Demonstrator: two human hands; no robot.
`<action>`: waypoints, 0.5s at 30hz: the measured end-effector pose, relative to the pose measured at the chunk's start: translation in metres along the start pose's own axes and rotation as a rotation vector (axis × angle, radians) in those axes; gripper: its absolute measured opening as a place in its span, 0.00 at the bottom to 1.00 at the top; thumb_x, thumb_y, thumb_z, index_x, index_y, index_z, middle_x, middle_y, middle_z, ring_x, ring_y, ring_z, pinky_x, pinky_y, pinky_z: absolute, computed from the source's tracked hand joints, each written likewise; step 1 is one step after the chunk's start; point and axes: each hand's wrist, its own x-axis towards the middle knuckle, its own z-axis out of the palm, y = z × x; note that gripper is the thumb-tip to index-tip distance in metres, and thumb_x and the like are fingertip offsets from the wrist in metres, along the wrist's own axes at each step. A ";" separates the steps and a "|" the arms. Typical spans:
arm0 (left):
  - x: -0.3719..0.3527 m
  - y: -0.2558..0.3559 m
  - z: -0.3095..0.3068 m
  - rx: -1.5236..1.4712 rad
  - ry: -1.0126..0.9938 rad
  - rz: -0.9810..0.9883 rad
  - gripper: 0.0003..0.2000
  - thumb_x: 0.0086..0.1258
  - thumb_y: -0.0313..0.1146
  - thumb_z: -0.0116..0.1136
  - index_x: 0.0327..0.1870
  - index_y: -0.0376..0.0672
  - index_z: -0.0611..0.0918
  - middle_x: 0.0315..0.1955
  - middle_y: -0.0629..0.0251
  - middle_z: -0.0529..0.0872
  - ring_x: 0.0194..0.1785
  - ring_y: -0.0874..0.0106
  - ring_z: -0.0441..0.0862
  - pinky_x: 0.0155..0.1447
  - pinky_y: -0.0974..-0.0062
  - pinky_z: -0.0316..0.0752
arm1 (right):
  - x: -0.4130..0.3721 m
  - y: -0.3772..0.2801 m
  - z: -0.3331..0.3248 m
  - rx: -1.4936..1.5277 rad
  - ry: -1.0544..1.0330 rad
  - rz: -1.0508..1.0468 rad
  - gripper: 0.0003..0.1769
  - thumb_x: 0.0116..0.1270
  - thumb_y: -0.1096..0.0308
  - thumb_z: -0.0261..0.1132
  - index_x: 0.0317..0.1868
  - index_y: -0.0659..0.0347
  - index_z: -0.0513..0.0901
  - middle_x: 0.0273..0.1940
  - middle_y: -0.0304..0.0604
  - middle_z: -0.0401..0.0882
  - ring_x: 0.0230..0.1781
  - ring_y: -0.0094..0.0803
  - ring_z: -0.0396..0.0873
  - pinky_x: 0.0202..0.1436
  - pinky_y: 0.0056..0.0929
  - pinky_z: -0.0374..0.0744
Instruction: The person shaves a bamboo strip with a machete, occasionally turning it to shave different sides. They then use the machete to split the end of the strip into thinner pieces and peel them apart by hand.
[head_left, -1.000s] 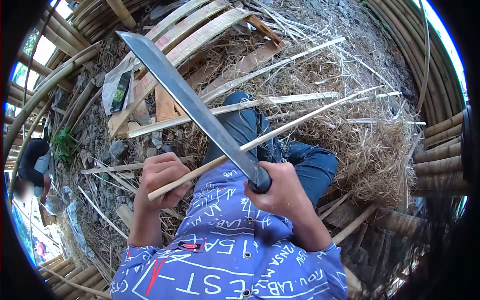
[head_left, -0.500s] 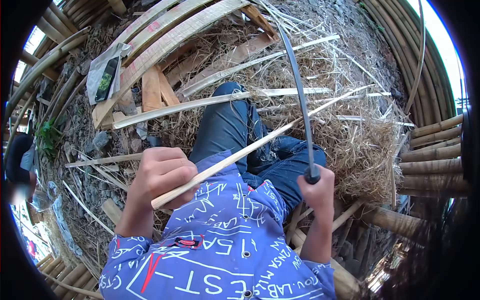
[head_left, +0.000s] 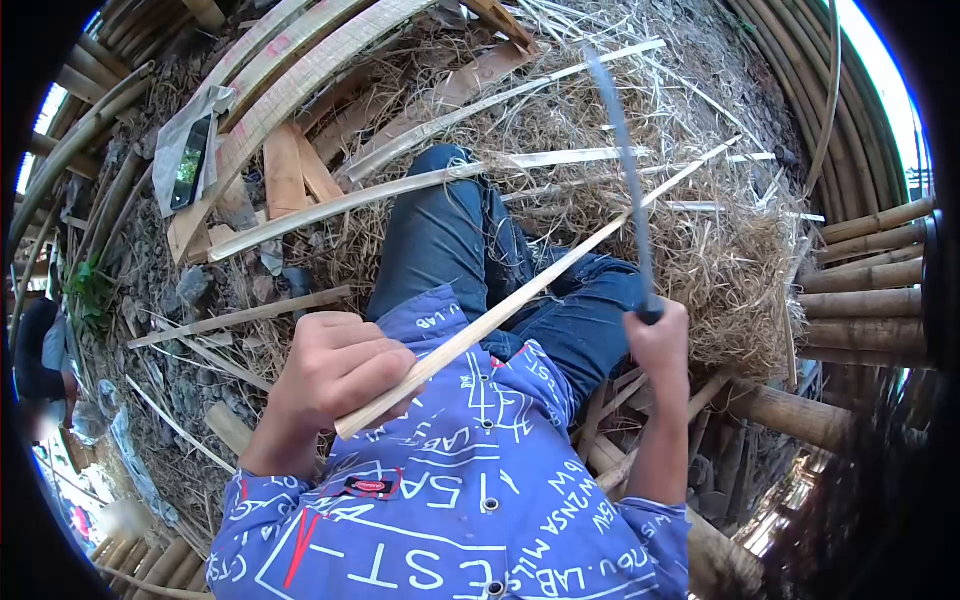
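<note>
A long pale bamboo strip (head_left: 520,296) runs diagonally over my lap, and my left hand (head_left: 352,372) is closed round its near end. In my right hand (head_left: 660,340) is the dark handle of a long-bladed knife (head_left: 632,180), whose blade points up and away, slightly blurred. The blade crosses the strip towards its far half; whether they touch I cannot tell. A second pale strip (head_left: 350,204) lies across my raised knee.
Thin shavings (head_left: 735,270) cover the ground around my legs. Wide curved slats (head_left: 290,105) lie at the upper left, with a phone (head_left: 192,160) on wrapping beside them. Bamboo poles (head_left: 865,305) stack at the right. Another person (head_left: 38,350) is at the far left.
My right hand and the knife have moved right and slightly up. My left hand has shifted a little right and down with the strip. The view has shifted slightly.
</note>
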 end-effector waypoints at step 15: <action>0.000 -0.006 0.014 -0.078 0.073 -0.072 0.04 0.54 0.27 0.60 0.22 0.40 0.78 0.14 0.67 0.78 0.15 0.70 0.77 0.19 0.75 0.69 | -0.037 -0.087 0.028 -0.008 -0.248 -0.245 0.09 0.45 0.68 0.70 0.25 0.63 0.82 0.22 0.54 0.79 0.26 0.52 0.81 0.30 0.39 0.78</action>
